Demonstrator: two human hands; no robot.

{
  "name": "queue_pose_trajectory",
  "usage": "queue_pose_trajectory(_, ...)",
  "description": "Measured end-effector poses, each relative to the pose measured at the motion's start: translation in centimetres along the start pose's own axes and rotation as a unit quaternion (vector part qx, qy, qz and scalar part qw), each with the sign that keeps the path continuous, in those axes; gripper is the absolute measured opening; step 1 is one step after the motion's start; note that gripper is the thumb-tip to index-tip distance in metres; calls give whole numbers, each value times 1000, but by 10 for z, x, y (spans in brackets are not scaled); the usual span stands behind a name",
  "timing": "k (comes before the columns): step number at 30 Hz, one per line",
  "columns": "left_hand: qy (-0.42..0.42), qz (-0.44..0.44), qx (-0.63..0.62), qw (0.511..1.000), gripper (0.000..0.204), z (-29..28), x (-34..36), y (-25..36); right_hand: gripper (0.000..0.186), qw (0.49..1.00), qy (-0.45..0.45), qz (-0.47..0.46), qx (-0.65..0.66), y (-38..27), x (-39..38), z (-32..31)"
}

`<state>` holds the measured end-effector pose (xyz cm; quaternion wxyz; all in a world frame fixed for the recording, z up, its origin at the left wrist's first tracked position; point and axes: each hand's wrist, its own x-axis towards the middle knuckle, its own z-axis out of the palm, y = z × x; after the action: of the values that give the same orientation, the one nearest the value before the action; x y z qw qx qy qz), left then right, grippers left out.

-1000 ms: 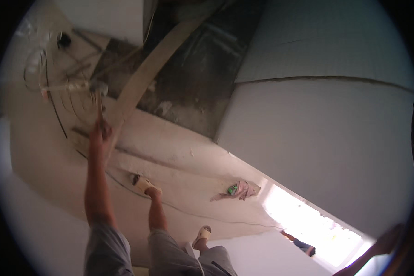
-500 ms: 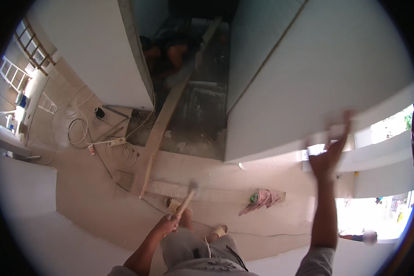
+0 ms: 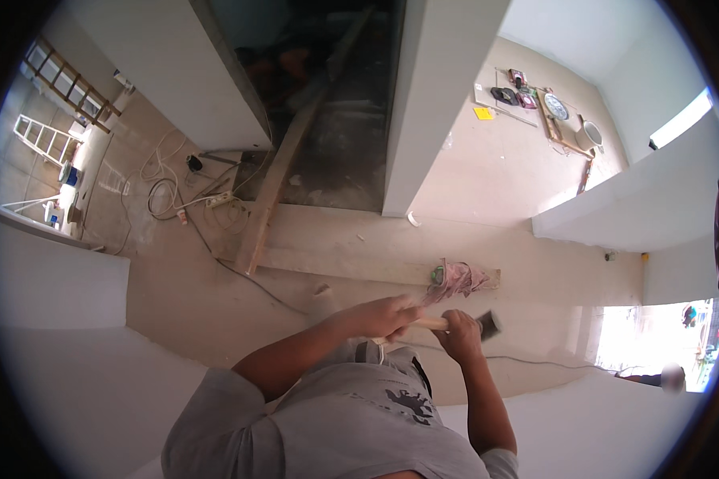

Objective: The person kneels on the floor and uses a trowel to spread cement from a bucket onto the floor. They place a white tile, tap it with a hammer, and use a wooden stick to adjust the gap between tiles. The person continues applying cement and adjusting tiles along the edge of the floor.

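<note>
Low in front of my body is a hammer [image 3: 432, 323] with a pale wooden handle, held about level. Its dark, blocky head [image 3: 490, 324] points to the right and is slightly blurred. My right hand [image 3: 458, 336] is wrapped round the handle close to the head. At the other end of the handle, my left hand [image 3: 385, 316] is closed, its fingers smeared a little by motion. Just beyond both hands, a crumpled pink cloth [image 3: 460, 279] with something green at its side lies on a board on the floor.
A long wooden plank [image 3: 268, 215] runs from the floor into a dark doorway, where a crouching person [image 3: 291, 62] is dimly visible. Cables and a power strip [image 3: 219, 199] lie at left. Ladders [image 3: 46, 140] stand far left. Beyond the white wall end [image 3: 435, 88] are a bucket [image 3: 589, 136] and tools.
My right hand has come down from its raised place by the white wall and taken hold of the hammer. My left hand moved right with the hammer, now level. The view has shifted, showing the room at right.
</note>
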<state>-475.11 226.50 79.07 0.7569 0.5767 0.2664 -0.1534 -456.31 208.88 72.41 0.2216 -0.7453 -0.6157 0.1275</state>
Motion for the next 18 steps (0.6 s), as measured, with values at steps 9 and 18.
queue_pose_trajectory(9,-1,338,70,939,44,87,156,16,31,916,37,315,245,55,-85,-29)
queue_pose_trajectory(18,-60,244,-150,956,23,172,269,112,33,889,126,375,228,143,-78,-90)
